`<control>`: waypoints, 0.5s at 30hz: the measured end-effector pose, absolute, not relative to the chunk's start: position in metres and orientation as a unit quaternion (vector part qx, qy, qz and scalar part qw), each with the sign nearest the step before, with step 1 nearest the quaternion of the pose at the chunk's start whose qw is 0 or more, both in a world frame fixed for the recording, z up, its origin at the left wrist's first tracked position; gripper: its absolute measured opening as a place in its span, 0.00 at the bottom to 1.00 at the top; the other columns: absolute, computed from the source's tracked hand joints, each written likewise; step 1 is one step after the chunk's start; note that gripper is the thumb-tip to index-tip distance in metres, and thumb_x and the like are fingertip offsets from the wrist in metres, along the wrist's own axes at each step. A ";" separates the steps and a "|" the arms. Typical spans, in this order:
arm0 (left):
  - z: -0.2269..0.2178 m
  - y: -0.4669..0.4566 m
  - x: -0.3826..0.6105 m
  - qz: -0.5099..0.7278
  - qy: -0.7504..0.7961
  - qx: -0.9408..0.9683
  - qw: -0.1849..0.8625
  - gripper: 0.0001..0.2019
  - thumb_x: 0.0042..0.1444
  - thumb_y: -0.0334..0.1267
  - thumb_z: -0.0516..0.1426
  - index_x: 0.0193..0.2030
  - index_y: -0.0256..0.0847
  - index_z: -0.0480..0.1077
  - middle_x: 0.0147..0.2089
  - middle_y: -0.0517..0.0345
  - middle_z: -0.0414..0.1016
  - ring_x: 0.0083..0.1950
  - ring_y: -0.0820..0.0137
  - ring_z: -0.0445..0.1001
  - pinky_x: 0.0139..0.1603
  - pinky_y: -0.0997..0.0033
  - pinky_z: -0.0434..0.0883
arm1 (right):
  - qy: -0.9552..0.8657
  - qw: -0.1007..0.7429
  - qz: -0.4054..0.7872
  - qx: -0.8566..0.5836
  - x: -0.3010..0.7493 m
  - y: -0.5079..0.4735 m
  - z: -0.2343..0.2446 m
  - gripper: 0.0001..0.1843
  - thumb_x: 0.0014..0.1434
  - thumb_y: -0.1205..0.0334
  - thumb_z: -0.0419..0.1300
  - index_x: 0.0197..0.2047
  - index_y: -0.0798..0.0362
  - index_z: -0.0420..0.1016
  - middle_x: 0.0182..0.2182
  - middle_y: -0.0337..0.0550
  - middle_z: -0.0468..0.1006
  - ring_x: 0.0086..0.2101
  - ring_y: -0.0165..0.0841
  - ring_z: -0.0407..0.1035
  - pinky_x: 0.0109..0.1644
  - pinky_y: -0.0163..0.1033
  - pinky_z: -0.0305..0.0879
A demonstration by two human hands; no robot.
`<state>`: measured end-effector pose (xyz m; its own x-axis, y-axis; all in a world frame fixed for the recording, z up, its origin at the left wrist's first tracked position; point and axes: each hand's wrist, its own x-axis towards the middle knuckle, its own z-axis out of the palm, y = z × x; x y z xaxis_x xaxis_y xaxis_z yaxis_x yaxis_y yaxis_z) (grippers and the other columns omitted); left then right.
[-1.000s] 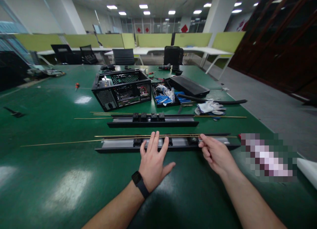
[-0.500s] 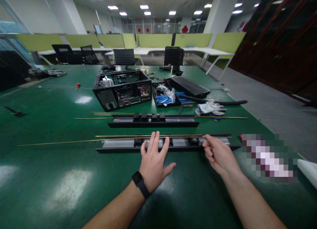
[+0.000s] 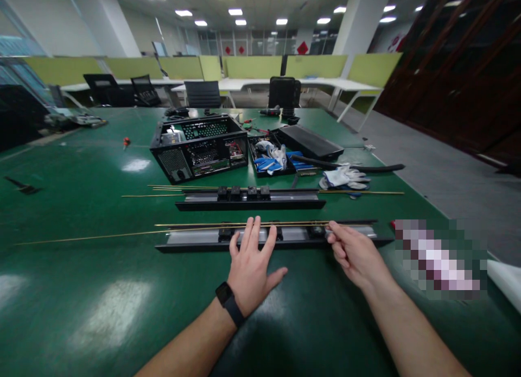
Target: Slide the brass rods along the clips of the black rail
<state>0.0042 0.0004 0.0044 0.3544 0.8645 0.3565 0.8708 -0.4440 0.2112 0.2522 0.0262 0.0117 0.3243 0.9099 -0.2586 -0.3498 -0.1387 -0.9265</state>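
Note:
A long black channel with a pale inner strip (image 3: 195,248) lies across the green table in front of me. My left hand (image 3: 249,268), wearing a dark watch, is spread flat, its fingertips over the middle of this channel. Several black blocks, among them one near its right part (image 3: 316,232), sit inside. My right hand (image 3: 358,255) pinches a thin brass rod near the channel's right part. This rod (image 3: 93,237) runs left beneath or beside my left fingers, which hide part of it, and sticks out far past the channel's left end. Another brass rod (image 3: 179,225) lies along the back edge.
Behind lies a second channel (image 3: 211,206) with several black blocks and brass rods. Farther back stand an open black computer case (image 3: 175,162), a black tray with gloves (image 3: 272,158), a flat black panel (image 3: 311,142), a black tube (image 3: 378,169) and a white glove (image 3: 344,177).
My right hand has shifted slightly left, and the rod's far end reaches farther left. My left hand stays spread over the channel.

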 end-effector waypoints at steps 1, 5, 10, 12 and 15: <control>0.005 0.000 0.004 -0.213 -0.527 -0.823 0.008 0.42 0.53 0.55 0.64 0.72 0.46 0.55 0.77 0.37 0.42 0.77 0.47 0.42 0.68 0.39 0.49 | -0.265 0.596 0.525 -0.547 0.252 0.026 0.012 0.17 0.51 0.54 0.73 0.29 0.56 0.73 0.21 0.39 0.74 0.12 0.19 0.52 0.07 0.24 0.44; 0.005 0.000 0.004 -0.211 -0.528 -0.822 0.008 0.41 0.54 0.54 0.64 0.72 0.46 0.55 0.77 0.37 0.43 0.77 0.47 0.43 0.68 0.38 0.49 | -0.244 0.613 0.511 -0.552 0.250 0.026 0.014 0.15 0.54 0.55 0.70 0.29 0.56 0.72 0.21 0.40 0.74 0.11 0.20 0.53 0.07 0.24 0.44; 0.005 0.000 0.004 -0.211 -0.527 -0.823 0.011 0.42 0.53 0.54 0.64 0.72 0.46 0.56 0.77 0.38 0.43 0.76 0.46 0.43 0.68 0.38 0.49 | -0.242 0.617 0.516 -0.543 0.248 0.026 0.016 0.14 0.51 0.58 0.72 0.31 0.56 0.73 0.21 0.38 0.73 0.11 0.20 0.54 0.08 0.24 0.45; 0.005 0.000 0.004 -0.209 -0.528 -0.823 0.009 0.42 0.54 0.54 0.64 0.72 0.46 0.56 0.77 0.38 0.43 0.77 0.48 0.42 0.69 0.39 0.49 | -0.258 0.601 0.525 -0.545 0.248 0.026 0.016 0.15 0.51 0.57 0.72 0.30 0.57 0.73 0.22 0.40 0.74 0.11 0.20 0.54 0.07 0.24 0.44; 0.005 0.000 0.004 -0.207 -0.530 -0.822 0.011 0.41 0.54 0.54 0.64 0.72 0.47 0.55 0.77 0.39 0.43 0.77 0.49 0.42 0.69 0.39 0.50 | -0.243 0.609 0.521 -0.547 0.248 0.026 0.016 0.14 0.53 0.55 0.71 0.32 0.56 0.74 0.22 0.40 0.75 0.11 0.20 0.53 0.07 0.24 0.44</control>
<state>0.0043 -0.0004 0.0047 0.3525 0.8674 0.3513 0.8762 -0.4377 0.2016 0.2482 0.0262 0.0158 0.3394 0.8998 -0.2743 -0.3692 -0.1407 -0.9186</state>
